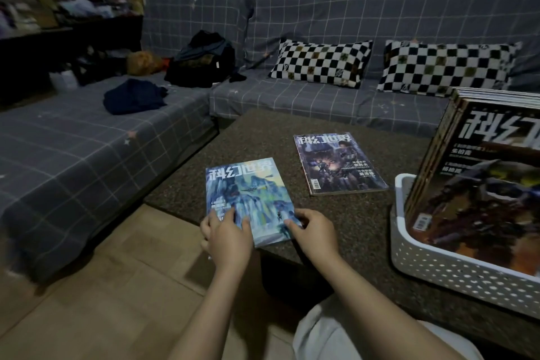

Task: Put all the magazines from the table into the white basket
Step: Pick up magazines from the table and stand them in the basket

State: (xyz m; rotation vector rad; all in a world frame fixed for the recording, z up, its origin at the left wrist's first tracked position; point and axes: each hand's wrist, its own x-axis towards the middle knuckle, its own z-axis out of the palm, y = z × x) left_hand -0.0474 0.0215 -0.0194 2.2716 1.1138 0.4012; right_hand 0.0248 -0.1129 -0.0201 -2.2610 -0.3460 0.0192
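Both hands are on the near end of a blue-covered magazine [248, 199]: left hand [228, 238] at its near-left corner, fingers curled over the cover, gripping; right hand [314, 231] at the near-right corner, fingertips pinching the edge.

Surface: low table with a dark speckled stone-like top [365, 222]. Blue magazine lies flat at about 7 o'clock on the top, its near end overhanging the table edge; long axis runs roughly 12 to 6, title end away from the person.

Second magazine, dark cover with a figure [339, 164], lies flat near the table centre, well apart from the first, same orientation but tilted slightly toward 11 o'clock; barcode at its near-left corner.

White perforated plastic basket [455, 269] sits at 3 o'clock on the table. A stack of magazines [479, 184] stands in it, leaning back, spines left, title end up.

Writing: large white characters 科幻世界 head both flat covers; the stack's front cover shows 科幻, the rest cut off by the frame.

Room: grey grid-patterned sofa [87, 155] wraps the table at 9 to 12 o'clock, with two black-and-white checked cushions [321, 63]; light tiled floor [102, 301].
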